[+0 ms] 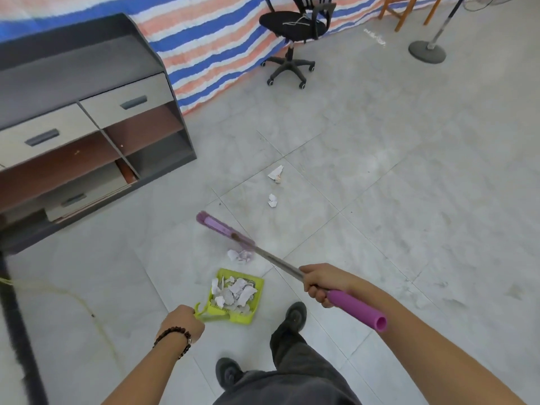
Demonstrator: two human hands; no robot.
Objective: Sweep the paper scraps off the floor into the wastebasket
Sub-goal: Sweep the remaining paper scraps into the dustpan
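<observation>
While left hand (182, 320) grasps the lime dustpan (257, 296) handle and right hand (321, 283) clenches the purple broom (225, 230) shaft, keep pan lip flat on floor (380, 200), drag nearest scraps (239, 255) in with short strokes; two scraps (275, 173) (272, 200) lie farther out, wastebasket unseen.

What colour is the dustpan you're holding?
Lime green dustpan, already full of white paper scraps, held by the left hand. Head view shows it.
</observation>
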